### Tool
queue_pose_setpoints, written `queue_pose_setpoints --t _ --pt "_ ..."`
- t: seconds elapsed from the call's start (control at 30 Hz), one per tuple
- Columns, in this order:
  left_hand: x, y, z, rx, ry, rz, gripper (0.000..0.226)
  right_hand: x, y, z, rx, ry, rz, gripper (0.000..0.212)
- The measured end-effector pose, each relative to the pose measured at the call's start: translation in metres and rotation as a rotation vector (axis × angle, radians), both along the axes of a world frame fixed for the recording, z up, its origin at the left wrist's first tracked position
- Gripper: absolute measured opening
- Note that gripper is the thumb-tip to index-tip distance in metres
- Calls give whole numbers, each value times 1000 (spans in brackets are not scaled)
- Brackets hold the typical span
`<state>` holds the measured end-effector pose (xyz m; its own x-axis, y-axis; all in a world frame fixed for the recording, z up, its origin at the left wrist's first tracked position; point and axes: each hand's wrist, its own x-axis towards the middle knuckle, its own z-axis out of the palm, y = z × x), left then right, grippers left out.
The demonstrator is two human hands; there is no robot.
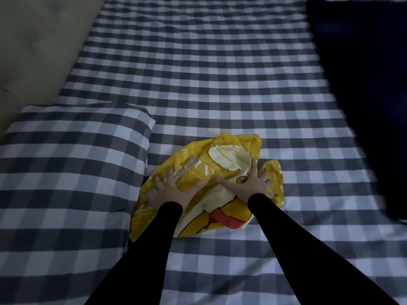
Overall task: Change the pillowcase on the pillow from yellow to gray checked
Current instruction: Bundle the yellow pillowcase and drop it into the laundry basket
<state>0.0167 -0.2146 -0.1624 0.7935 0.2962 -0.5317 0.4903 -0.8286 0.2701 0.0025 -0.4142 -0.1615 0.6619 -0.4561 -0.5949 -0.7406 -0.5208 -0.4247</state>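
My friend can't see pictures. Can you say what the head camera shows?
Two hands, left hand and right hand, press flat on a crumpled yellow pillowcase lying on a gray checked bed sheet. A pillow in a gray checked case lies just left of it.

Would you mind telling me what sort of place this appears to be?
Most likely a bedroom: a bed under a gray checked sheet, a matching pillow at its left, and a dark blanket along the right.
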Motion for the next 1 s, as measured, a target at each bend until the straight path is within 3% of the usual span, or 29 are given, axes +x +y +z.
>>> queue_pose_setpoints --t 0.17,0.33,0.5,0.63,0.77,1.0 --pt "5 5 -3 -113 -123 125 125 -8 -2 -11 -127 -107 16 126" --pt "4 5 -10 -139 -106 142 123 -11 -8 -16 35 -205 23 115" --pt "-12 21 -5 -415 -102 138 78 -22 -12 -7 364 -281 -33 95" --pt "-22 34 16 -525 -105 114 51 -32 -15 7 629 -298 -125 101" --pt "-30 51 46 -439 -140 53 54 -45 -7 33 776 -354 -171 111" --pt "-63 72 137 -361 -310 -28 56 -61 4 111 866 -497 -89 76"
